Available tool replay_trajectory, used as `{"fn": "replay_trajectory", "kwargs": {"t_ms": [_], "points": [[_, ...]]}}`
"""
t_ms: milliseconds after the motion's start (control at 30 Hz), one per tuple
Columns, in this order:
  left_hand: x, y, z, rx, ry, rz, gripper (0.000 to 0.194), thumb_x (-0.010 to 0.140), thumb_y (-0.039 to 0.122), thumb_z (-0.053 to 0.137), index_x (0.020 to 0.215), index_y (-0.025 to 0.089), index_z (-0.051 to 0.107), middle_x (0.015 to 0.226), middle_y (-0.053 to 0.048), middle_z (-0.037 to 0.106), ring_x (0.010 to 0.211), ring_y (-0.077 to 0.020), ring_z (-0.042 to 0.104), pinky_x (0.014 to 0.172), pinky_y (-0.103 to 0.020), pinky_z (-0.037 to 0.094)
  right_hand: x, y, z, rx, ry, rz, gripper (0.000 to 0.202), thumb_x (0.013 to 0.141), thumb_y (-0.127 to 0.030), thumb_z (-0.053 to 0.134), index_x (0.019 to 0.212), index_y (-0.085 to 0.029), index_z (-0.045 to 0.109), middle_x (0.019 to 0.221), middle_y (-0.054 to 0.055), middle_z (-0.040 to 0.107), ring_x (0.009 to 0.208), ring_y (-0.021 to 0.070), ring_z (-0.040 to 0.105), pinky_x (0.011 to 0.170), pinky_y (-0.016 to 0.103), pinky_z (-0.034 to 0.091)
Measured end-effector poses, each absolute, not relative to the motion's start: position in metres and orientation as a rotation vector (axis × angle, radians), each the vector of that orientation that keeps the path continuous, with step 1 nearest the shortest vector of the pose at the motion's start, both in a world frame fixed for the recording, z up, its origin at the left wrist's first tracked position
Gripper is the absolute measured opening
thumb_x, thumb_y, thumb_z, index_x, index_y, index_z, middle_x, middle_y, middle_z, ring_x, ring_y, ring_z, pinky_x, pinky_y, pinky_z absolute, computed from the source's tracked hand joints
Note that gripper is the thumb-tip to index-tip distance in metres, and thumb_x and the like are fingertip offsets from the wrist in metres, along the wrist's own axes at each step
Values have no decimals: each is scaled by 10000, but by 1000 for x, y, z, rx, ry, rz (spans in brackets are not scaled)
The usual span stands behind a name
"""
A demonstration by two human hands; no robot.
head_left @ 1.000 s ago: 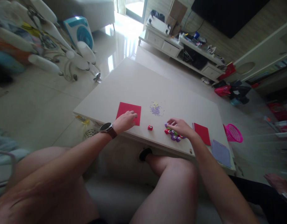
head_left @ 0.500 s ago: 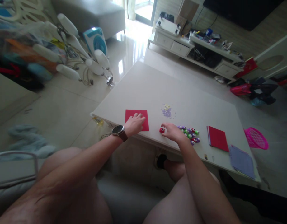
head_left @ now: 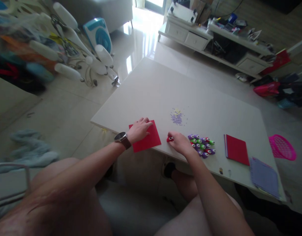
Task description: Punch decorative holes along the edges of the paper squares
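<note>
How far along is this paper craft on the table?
Done: a small heap of punched paper bits lies on the table. In hand: the left hand presses on a red sheet hanging over the table's edge, and the right hand touches a red punch. Left: the red stack and purple stack lie untouched.

Home living room: sofa [head_left: 102, 9], low TV cabinet [head_left: 215, 39], tiled floor [head_left: 67, 108].

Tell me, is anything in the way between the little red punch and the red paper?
Nothing visible is. The right hand touches the little red punch, and only bare table lies between it and the red paper under the left hand.
</note>
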State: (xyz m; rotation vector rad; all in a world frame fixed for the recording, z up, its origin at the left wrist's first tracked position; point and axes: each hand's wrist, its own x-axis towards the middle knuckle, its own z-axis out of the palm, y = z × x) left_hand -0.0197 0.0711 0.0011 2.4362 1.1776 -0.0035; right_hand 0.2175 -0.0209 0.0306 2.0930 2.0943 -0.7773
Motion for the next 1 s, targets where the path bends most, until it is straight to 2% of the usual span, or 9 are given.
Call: {"fn": "replay_trajectory", "kwargs": {"t_ms": [167, 300, 467, 633, 733, 833, 1000], "points": [[-19, 75, -4, 2312, 1432, -48, 448, 942, 383, 685, 1345, 214, 587, 1442, -195, 532, 1323, -388, 489, 1047, -530, 479, 216, -13, 32, 2103, 2158, -797, 176, 894, -86, 612, 968, -234, 672, 1082, 56, 784, 997, 221, 690, 798, 292, 430], [-23, 78, -8, 2238, 1457, -122, 408, 940, 301, 637, 1330, 199, 574, 1356, -203, 570, 1278, -381, 541, 1032, -526, 455, 210, -9, 32, 2122, 2206, -790, 193, 891, -83, 608, 954, -250, 678, 1086, 51, 789, 986, 224, 703, 782, 295, 446], [-25, 79, -9, 2168, 1413, -191, 527, 842, 265, 700, 1343, 201, 550, 1248, -166, 663, 1212, -378, 582, 1029, -545, 441, 206, -11, 31, 2155, 2205, -811, 176, 904, -108, 623, 947, -263, 694, 1076, 38, 796, 963, 221, 714, 764, 294, 458], [-22, 74, 0, 2194, 1358, -206, 446, 779, 205, 697, 1224, 200, 663, 1290, -167, 622, 1215, -366, 591, 1005, -505, 496, 203, -10, 25, 2143, 2218, -763, 172, 903, -108, 619, 951, -256, 692, 1094, 51, 794, 967, 228, 712, 779, 302, 465], [-20, 72, 5, 2214, 1260, -121, 379, 804, 148, 621, 1168, 218, 703, 1284, -129, 632, 1137, -296, 640, 952, -417, 532, 201, -6, 22, 2163, 2273, -759, 161, 910, -109, 617, 955, -250, 681, 1068, 49, 788, 967, 227, 711, 804, 308, 471], [-16, 71, 6, 2238, 1157, -50, 317, 883, 108, 514, 1098, 217, 720, 1194, -93, 716, 1060, -253, 674, 919, -379, 529, 200, -2, 20, 2197, 2360, -761, 146, 924, -118, 611, 961, -246, 669, 1032, 47, 776, 970, 225, 709, 837, 316, 482], [-9, 71, 11, 2206, 1109, 41, 337, 1032, 182, 428, 1104, 210, 756, 1136, -81, 797, 1019, -228, 708, 894, -335, 525, 202, 2, 16, 2262, 2492, -738, 123, 916, -140, 620, 971, -245, 655, 1019, 62, 755, 967, 232, 694, 877, 341, 503]]}}
